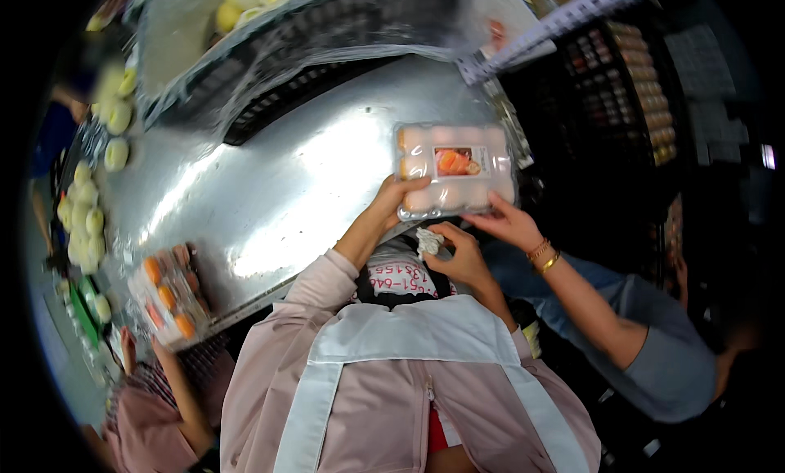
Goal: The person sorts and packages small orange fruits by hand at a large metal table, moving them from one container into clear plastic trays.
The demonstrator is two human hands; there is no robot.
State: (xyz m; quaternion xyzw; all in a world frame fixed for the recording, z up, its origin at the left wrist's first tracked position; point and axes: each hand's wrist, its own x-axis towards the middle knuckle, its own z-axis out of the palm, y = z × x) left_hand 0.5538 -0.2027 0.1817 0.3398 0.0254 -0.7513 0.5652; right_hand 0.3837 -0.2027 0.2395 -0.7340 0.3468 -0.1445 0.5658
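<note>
My left hand (394,200) grips the left edge of a clear plastic fruit pack (421,199). It holds rows of round pale-peach items, and a picture label sits on top. At the pack's near right corner, a co-worker's hand (509,222) with bracelets touches it. Just below the pack, the fingers of my right hand (466,259) are closed on a crumpled white wad (428,242). What the wad is made of cannot be told. The pack is over the right end of a shiny metal table (294,179).
Black crates draped in plastic film (343,23) stand along the far side. At the left, another person handles packs with orange fruit (168,297). Beyond lie pale-green wrapped fruits (84,215). Stacked crates (630,89) and a perforated metal post (564,27) are at the right.
</note>
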